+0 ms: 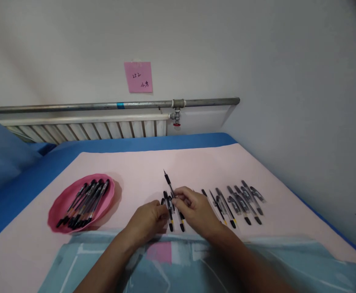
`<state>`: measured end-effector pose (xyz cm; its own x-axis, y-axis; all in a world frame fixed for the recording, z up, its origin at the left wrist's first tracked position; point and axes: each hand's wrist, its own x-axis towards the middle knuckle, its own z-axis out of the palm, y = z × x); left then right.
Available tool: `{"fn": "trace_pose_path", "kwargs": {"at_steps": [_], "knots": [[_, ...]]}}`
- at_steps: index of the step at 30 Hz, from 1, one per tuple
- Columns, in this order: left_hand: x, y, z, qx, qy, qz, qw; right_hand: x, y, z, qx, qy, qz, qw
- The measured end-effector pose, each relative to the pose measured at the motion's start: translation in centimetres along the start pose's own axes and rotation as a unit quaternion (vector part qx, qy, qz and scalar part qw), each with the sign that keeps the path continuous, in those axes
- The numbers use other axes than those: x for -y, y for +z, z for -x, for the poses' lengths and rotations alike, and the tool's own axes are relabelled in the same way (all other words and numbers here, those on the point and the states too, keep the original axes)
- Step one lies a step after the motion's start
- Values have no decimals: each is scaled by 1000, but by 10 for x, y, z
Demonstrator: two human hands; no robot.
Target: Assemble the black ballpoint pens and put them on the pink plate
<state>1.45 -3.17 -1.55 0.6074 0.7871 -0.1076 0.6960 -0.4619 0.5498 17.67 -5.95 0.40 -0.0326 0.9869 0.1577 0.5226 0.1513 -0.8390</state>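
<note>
My right hand [193, 205] is closed in a pinch on an uncapped pen [167, 179] with a black grip, its bare tip pointing up and to the left. My left hand [149, 215] lies beside a small group of pens, thumb and fingers pressed together. A dark tip shows by its fingertips, but what they hold is hidden. Between the hands, loose black pen caps [171, 202] and pens [170, 224] with black ends lie on the pink surface.
A pink scalloped bowl [52, 211] on the left holds several capped pens [88, 201]. More loose pens and caps [238, 203] lie to the right. The pink tabletop [135, 167] has a blue border [153, 142]. Behind stand a radiator [105, 128] and pipe [86, 106].
</note>
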Motion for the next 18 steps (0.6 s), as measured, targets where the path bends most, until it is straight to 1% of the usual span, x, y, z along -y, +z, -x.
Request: {"fn": "trace_pose_path", "kwargs": {"at_steps": [3, 5, 10, 14, 18], "knots": [[-1, 2, 1, -11, 15, -33, 999, 2, -1, 0, 4, -1, 5, 1000], [0, 3, 1, -18, 13, -46, 999, 3, -1, 0, 6, -2, 7, 1000], [0, 4, 1, -20, -33, -51, 998, 2, -1, 0, 11, -2, 1, 1000], [-3, 6, 3, -15, -45, -57, 997, 0, 1, 0, 12, -3, -8, 1000], [-3, 5, 3, -37, -52, -52, 997, -1, 1, 0, 12, 0, -11, 1000]]}}
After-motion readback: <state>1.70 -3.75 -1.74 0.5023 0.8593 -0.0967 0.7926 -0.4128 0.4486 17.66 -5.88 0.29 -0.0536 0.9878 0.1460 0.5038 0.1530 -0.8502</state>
